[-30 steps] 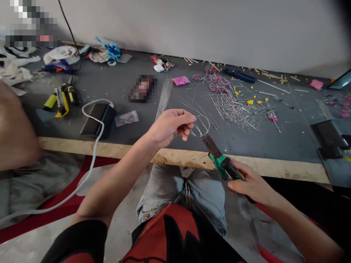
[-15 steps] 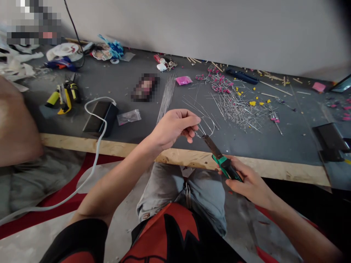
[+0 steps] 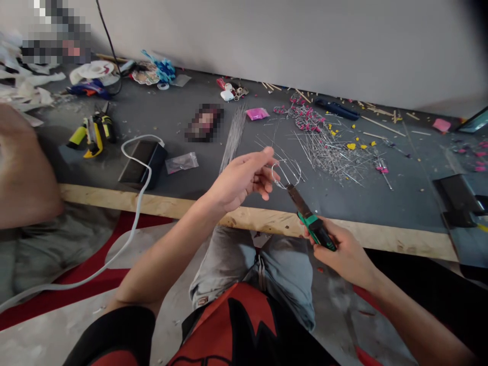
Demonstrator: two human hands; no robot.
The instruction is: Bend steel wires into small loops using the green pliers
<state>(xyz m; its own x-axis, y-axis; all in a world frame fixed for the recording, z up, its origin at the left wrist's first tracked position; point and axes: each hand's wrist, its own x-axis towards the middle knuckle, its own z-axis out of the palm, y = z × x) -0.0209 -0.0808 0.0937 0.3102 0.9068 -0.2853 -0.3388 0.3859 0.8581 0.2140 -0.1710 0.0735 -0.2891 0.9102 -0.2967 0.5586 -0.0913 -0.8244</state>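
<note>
Wire loop pinched and gripped by pliers above the table edge.

I saw my left hand [image 3: 240,179] pinching the thin wire loop [image 3: 286,174] between closed fingertips, while my right hand [image 3: 343,252] wrapped the green-handled pliers [image 3: 309,219], whose nose seemingly bit the loop's base, over the grey table [image 3: 381,203].

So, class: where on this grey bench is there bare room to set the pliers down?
Bare grey top lies along the wooden front edge, between the wire pile and the black block, and between the straight wire bundle and clear bag. The back wall strip is crowded.
</note>
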